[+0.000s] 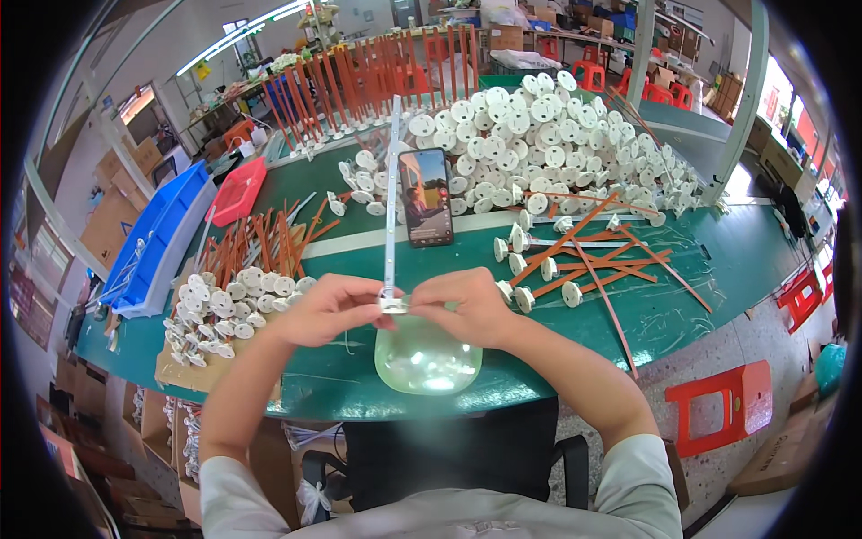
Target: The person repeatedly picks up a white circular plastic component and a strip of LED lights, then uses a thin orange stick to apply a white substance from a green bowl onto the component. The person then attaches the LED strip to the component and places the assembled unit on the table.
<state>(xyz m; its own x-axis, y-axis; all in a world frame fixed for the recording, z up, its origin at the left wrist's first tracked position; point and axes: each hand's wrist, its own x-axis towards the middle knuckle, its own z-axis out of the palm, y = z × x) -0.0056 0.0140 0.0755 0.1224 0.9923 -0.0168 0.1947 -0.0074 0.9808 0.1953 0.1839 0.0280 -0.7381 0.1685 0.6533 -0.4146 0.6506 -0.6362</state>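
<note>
My left hand point(328, 310) pinches the white base of a long pale strip point(392, 198) with a row of small dots, which looks like an LED strip. It extends away from me over the green table. Close against that base, my right hand point(467, 305) has its thumb and fingers pressed together; what they pinch is too small to make out. Below my hands, near the table's front edge, sits a translucent greenish rounded bowl point(428, 361); its contents are not clear. Beyond the hands, beside the strip, a phone point(426, 198) with a lit screen rests on the table.
A big pile of white round-based parts point(539, 135) covers the far side. More white parts point(220, 310) lie left on cardboard, by orange-brown strips point(269, 238). Loose strips point(593, 260) cross at right. A blue bin point(157, 238) and red tray point(237, 191) stand left.
</note>
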